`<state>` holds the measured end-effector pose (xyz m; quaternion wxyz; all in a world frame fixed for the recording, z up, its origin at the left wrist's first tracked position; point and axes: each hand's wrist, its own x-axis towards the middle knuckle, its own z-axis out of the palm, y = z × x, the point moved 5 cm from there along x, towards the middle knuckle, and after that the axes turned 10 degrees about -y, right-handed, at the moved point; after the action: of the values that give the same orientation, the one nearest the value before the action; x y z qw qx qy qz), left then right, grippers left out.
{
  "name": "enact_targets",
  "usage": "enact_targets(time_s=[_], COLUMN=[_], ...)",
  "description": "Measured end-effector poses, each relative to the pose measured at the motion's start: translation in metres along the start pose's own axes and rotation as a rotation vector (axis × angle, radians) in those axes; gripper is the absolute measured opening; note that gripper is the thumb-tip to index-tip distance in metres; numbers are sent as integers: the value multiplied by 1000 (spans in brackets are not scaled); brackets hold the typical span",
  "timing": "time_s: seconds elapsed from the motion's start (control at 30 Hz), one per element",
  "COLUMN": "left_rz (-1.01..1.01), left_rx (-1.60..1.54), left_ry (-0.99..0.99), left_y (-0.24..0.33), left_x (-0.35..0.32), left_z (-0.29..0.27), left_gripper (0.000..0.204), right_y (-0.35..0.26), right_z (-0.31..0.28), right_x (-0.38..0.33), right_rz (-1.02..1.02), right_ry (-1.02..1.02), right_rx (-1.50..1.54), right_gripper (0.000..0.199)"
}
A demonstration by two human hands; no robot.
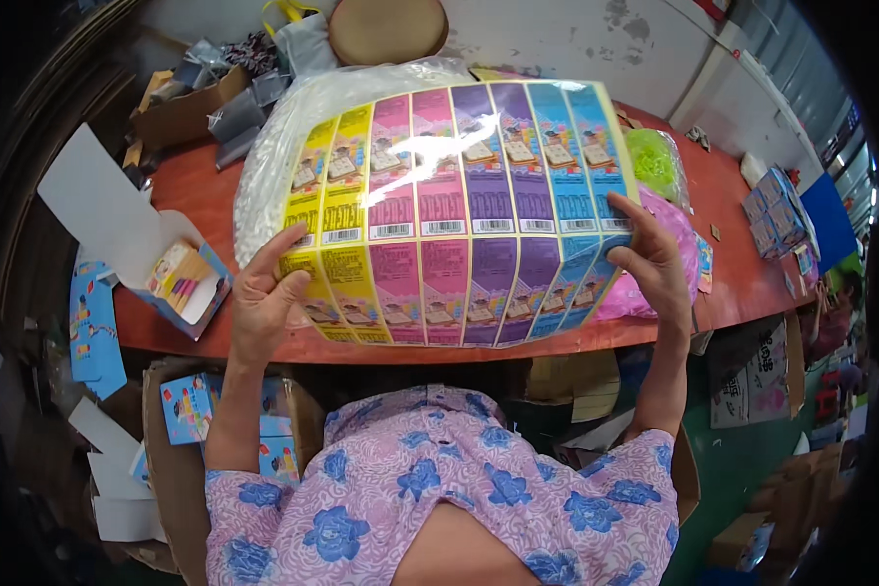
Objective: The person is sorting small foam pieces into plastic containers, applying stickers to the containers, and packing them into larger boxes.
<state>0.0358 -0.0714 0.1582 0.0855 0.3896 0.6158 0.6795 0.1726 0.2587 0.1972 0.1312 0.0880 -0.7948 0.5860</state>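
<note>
Between my two hands a glossy sheet of stickers [444, 210] is stretched out above the table's front edge. Its labels run in yellow, pink, purple and blue columns, two rows high, with barcodes across the middle. My left hand [269, 283] pinches the yellow edge, thumb in front and fingers behind. On the blue edge, my right hand [651, 254] grips likewise between thumb and fingers. The sheet bows and its lower half tips toward me. Part of a big clear bag of white pieces [283, 146] is hidden behind it.
On the red table [181, 161] an open white box [190, 278] with small items stands at left. Bags of green [654, 161] and pink material [645, 293] lie at right, near stacked small boxes [779, 215]. A carton [171, 469] with blue packages stands below the left edge.
</note>
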Motion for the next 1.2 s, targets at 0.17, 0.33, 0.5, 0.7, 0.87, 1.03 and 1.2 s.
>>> enact_targets(time_s=[0.17, 0.33, 0.5, 0.7, 0.87, 1.03, 1.2], left_rz=[-107, -11, -122, -283, -400, -579, -35], left_rx=[-536, -323, -277, 157, 296, 255, 1228], left_ry=[-11, 195, 107, -5, -39, -85, -143], left_y=[-16, -4, -3, 18, 22, 15, 38], left_x=[-11, -32, -46, -58, -68, -74, -58], left_z=[-10, -12, -6, -9, -10, -20, -3], left_gripper=[31, 25, 29, 31, 20, 14, 11], right_y=[10, 24, 26, 4, 3, 4, 8], right_z=[5, 10, 17, 39, 40, 51, 65], right_x=[-12, -19, -27, -37, -43, -43, -32], right_rz=[90, 62, 151, 173, 308, 419, 470], right_ry=[9, 89, -61, -118, -163, -261, -397], right_rx=[117, 217, 288, 93, -323, -353, -391], right_gripper=[44, 39, 42, 41, 24, 10, 13])
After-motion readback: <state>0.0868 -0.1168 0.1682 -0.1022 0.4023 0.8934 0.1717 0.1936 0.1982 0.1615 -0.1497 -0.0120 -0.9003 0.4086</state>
